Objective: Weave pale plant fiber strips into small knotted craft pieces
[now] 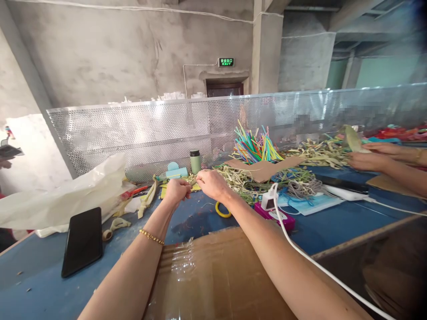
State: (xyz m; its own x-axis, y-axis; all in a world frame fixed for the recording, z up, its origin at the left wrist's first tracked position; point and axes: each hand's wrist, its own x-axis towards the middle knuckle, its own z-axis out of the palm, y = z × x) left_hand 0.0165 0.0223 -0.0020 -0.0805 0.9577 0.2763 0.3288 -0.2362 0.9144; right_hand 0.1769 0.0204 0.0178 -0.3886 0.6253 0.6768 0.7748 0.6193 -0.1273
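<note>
My left hand is closed over the blue table, its fingers pressed together. Close beside it, my right hand pinches with thumb and forefinger. A small pale, straw-coloured bit shows at the fingertips, too small to name. Just beyond my hands stand a green bottle with a black lid and a light-blue case. Pale green strips lie heaped to the right of my right hand. A yellow ring rests below my right wrist.
A brown cardboard sheet lies under my forearms. On the left are a black phone and plastic sheeting. A magenta power box with a white cable, coloured sticks and a co-worker's hands are on the right.
</note>
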